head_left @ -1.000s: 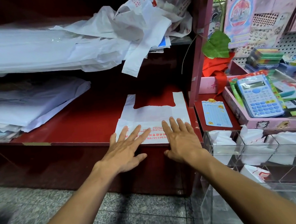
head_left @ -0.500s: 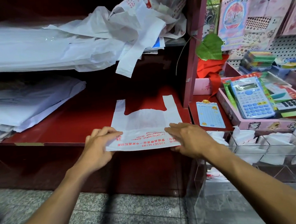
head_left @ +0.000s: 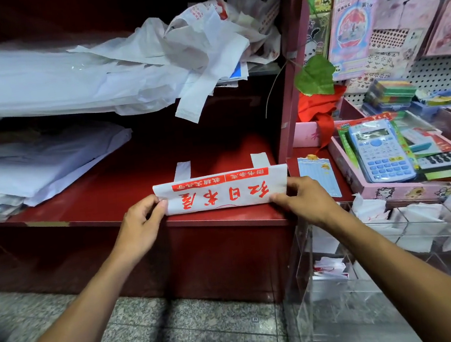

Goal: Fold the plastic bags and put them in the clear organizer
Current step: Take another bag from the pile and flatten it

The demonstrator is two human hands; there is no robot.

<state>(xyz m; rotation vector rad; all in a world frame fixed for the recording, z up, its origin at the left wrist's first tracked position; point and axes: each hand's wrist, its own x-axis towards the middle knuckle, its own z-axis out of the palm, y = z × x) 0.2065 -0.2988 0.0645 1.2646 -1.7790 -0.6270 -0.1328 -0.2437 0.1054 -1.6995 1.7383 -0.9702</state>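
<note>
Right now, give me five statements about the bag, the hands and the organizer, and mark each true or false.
1. Both hands pinch the bag. True: left hand at its left end, right hand at its right.
2. The bag lies fully flat and unfolded. False: its lower part is folded up, red print showing.
3. The bag's handles point away from the person. True.
4. The organizer stands left of the bag. False: it is to the right.
5. A calculator lies in a pink tray. True.
</note>
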